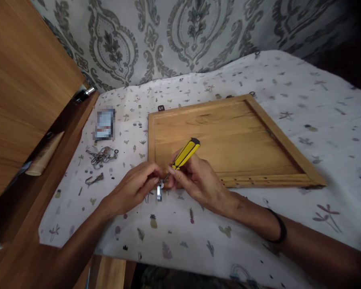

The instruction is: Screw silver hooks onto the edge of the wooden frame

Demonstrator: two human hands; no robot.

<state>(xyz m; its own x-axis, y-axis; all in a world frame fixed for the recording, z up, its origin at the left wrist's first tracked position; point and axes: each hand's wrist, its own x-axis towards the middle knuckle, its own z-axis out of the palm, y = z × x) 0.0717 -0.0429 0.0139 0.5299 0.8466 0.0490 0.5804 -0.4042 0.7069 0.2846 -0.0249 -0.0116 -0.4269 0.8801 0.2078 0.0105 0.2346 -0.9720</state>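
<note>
My right hand (200, 176) is closed around a yellow and black screwdriver (185, 154), its shaft slanting down to the left. The shaft meets a small shiny metal bracket (159, 193) at the near left corner of a framed wooden panel (204, 140). My left hand (138, 186) pinches at the bracket with thumb and forefinger; the exact contact is partly hidden by the fingers. The panel lies flat, and a row of small dark holes runs along its near edge.
Several loose metal fittings (102, 156) lie in a heap to the left, with a single metal piece (94, 179) nearer. A phone-like blurred item (104, 123) sits behind them. A tube (45, 154) rests on the brown ledge at left. A patterned curtain (156, 36) hangs behind.
</note>
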